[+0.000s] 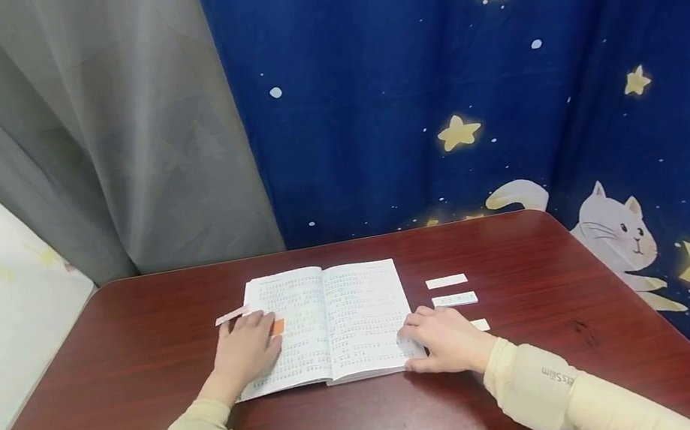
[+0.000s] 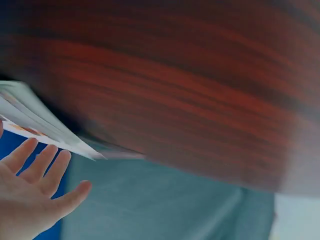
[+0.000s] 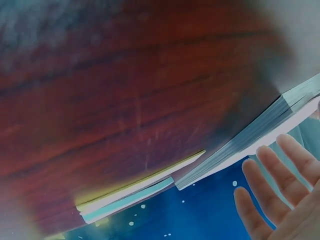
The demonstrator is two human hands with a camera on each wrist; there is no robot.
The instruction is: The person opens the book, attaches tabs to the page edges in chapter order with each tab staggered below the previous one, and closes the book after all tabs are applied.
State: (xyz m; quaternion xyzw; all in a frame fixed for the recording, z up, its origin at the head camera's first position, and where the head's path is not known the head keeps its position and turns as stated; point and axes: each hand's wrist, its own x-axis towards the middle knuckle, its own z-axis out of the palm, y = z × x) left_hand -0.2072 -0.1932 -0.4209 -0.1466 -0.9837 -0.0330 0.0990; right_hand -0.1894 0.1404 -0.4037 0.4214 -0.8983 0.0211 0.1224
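While left hand (image 1: 246, 350) presses flat on open book (image 1: 329, 322) beside orange tab (image 1: 278, 327), right hand (image 1: 444, 339) rests straight-fingered at near right corner, gripping nothing; risk: palm drag creases tab, loose pages spring.

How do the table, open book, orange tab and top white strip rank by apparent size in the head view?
1. table
2. open book
3. top white strip
4. orange tab, partly hidden by the left hand
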